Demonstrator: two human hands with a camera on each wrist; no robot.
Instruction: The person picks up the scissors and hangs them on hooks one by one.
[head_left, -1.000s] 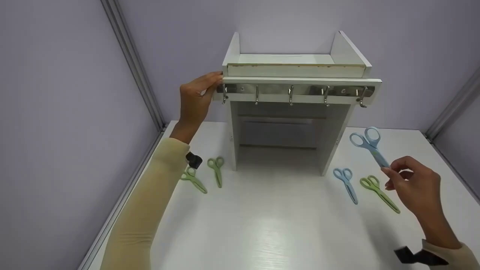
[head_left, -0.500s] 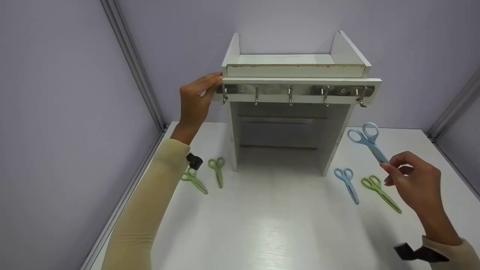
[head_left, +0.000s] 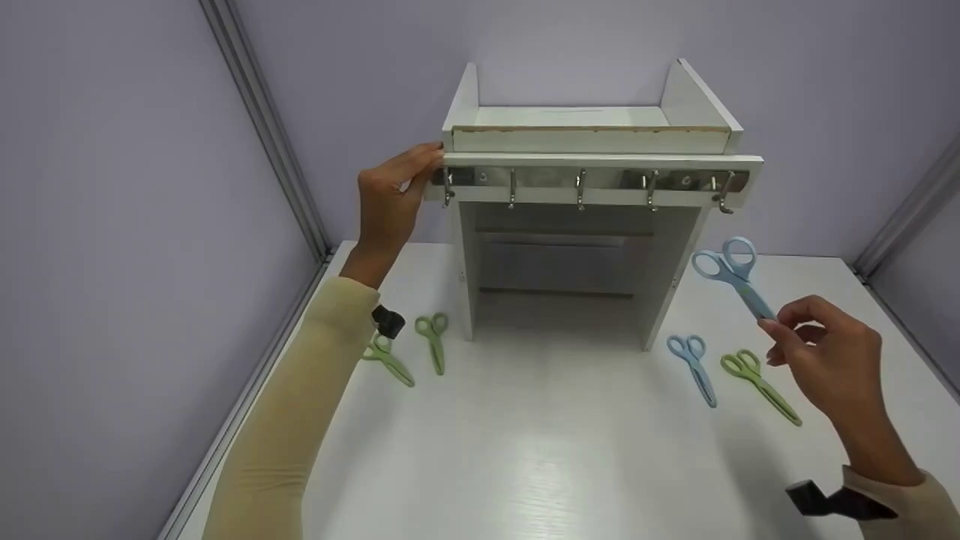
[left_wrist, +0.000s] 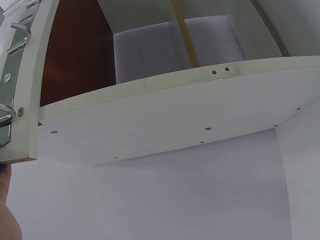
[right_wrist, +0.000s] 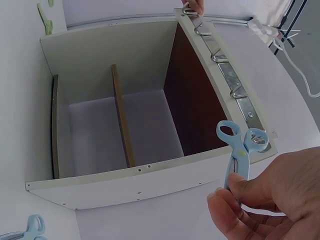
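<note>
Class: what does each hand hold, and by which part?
Right hand pinches pale blue plastic scissors by the blade tips. Left hand touches the white hook rail's end.

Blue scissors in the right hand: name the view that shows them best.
The right wrist view: the blue scissors fill it close up, pinched by the right hand. The head view shows them smaller; the left wrist view shows none.

The stretch of table [head_left: 540, 450] in front of the white shelf unit [head_left: 585, 225] lies open, and so does the hollow under its top. The hook rail [head_left: 592, 180] juts forward above that hollow. Green scissors [head_left: 433, 341] crowd the floor at the left, blue scissors [head_left: 691, 367] and another green pair [head_left: 757, 384] at the right
</note>
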